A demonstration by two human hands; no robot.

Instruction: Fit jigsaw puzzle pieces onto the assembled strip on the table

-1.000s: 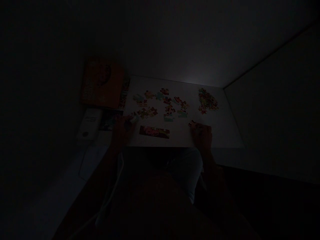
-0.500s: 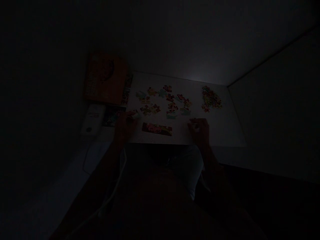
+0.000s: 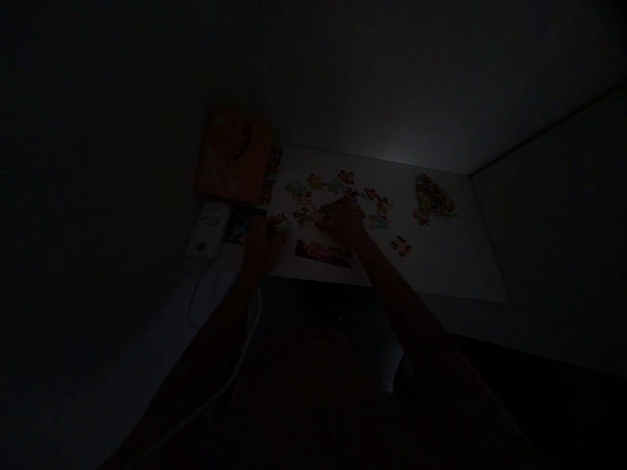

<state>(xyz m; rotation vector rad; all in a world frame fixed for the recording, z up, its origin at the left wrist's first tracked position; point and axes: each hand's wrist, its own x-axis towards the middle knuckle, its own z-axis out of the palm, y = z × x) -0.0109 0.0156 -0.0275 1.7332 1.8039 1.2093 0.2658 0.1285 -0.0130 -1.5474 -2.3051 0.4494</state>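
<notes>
Left hand (image 3: 262, 245) pinching pale jigsaw piece (image 3: 281, 222); right hand (image 3: 343, 222) over colourful pieces (image 3: 304, 216), grip unclear.

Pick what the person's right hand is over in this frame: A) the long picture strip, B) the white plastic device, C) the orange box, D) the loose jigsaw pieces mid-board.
D. Though the view is dim, the right hand lies over the scattered jigsaw pieces near the middle of the white board.
</notes>
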